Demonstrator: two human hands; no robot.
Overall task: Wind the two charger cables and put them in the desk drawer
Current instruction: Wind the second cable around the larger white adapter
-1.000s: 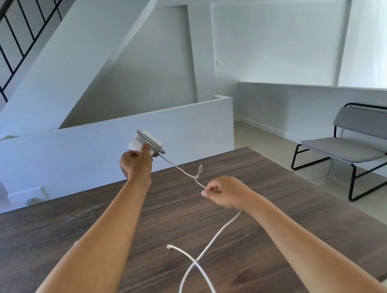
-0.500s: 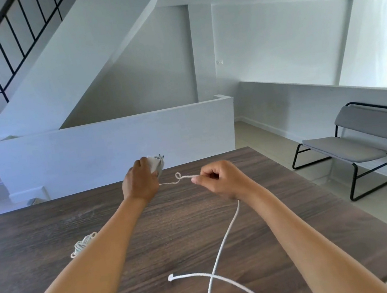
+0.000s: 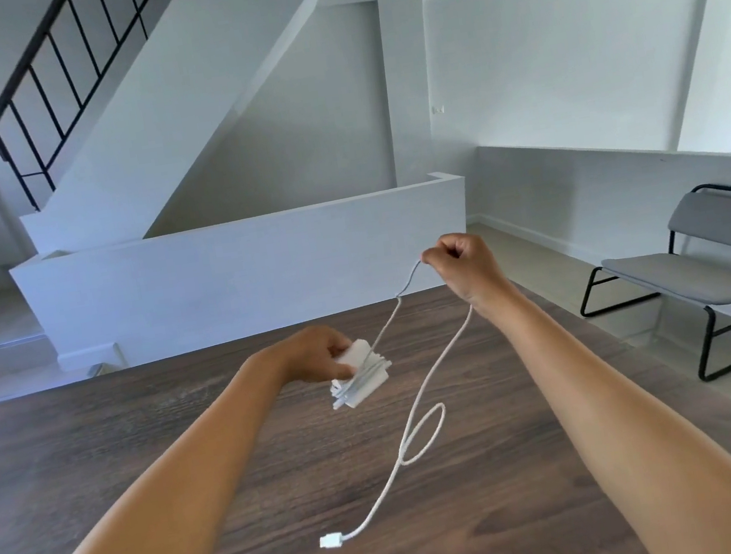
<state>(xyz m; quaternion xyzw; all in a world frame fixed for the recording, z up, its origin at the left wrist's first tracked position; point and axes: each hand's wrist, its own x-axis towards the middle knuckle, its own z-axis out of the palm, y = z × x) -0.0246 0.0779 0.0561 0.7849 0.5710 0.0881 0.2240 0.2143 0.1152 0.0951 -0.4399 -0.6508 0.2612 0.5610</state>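
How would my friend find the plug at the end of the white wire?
Start at the brown desk and find the white cable hanging from the raised right hand. Follow it down past its loop to the loose end. The plug is the little flat white tip there, nearest the viewer.

A single head-worn wide-angle view looks forward and down across the wooden desk (image 3: 97, 459), close above its near edge, facing the white half-wall (image 3: 235, 272) beyond the desk's far edge, with a grey chair (image 3: 708, 268) to the desk's right.
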